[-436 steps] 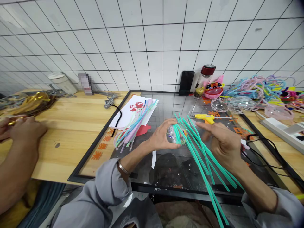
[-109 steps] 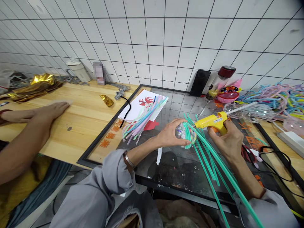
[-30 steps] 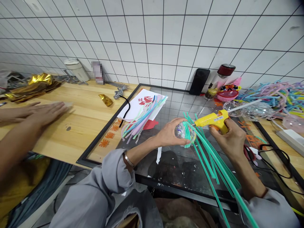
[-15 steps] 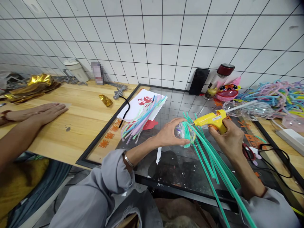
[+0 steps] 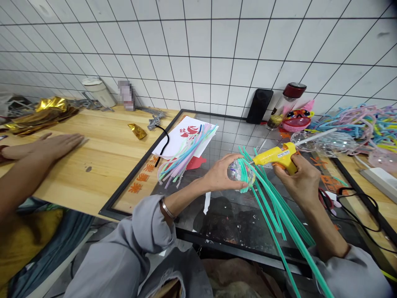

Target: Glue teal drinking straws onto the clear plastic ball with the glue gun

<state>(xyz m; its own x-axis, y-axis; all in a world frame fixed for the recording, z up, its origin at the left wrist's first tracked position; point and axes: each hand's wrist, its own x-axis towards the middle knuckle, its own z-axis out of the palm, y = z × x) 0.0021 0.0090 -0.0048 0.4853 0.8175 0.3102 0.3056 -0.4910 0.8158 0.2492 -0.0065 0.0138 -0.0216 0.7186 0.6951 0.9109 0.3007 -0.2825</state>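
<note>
My left hand is wrapped round a clear plastic ball that is partly covered by green strips. In my right hand is a yellow hot glue gun, with a white glue stick poking out of its back. The gun's nozzle meets the top right of the ball, by the strips. Long green pipe cleaners run from the ball toward my right sleeve, and more lie on the dark glass board below. My fingers hide part of the ball.
Pastel pipe cleaners lie over a white sheet. A phone and a glass bottle lean at the wall. Clear balls and a colourful heap sit right. At left, another person's hands rest on the wooden table.
My right hand has shifted very slightly, while the ball and the nozzle stay in place. The other person's hands have slid a little left and moved apart.
</note>
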